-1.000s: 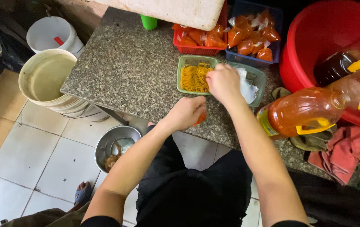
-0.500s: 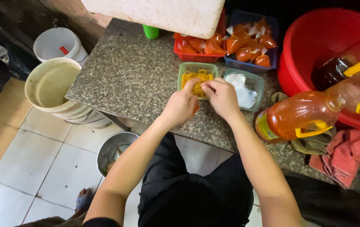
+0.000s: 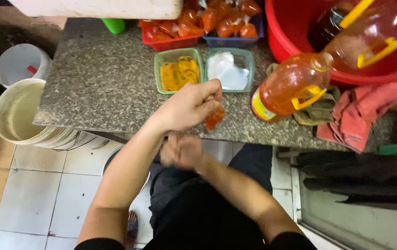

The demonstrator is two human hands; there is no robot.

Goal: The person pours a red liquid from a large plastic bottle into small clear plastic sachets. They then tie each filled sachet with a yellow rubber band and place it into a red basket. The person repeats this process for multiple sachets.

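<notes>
I am pinching the top of a small red sauce packet [image 3: 214, 117] with my left hand [image 3: 190, 105], fingers closed on its neck, so that the packet is hanging down over the front edge of the counter [image 3: 101, 88]. My right hand [image 3: 183, 151] is sitting lower, in front of the counter edge and above my lap, curled into a loose fist; it is blurred, and I cannot tell whether it is gripping anything.

Just behind my left hand, a green tray of yellow rubber bands [image 3: 178, 71] is sitting on the counter, and touching its right side a second green tray of clear plastic bags [image 3: 229, 69] is standing. Behind those two, along the back edge, a red basket [image 3: 165, 42] and a blue basket [image 3: 233, 40] are holding more filled red packets.

Toward the right end of the counter a bottle of amber oil with a yellow handle [image 3: 293, 87] is lying on its side, its base near the front edge. A red basin [image 3: 285, 34] is standing behind it with two more bottles resting in it. A red cloth [image 3: 363, 113] is lying crumpled at the right front corner.

Off the left end of the counter, a cream bucket [image 3: 17, 111] and a white bucket [image 3: 21, 62] are standing on the tiled floor.
</notes>
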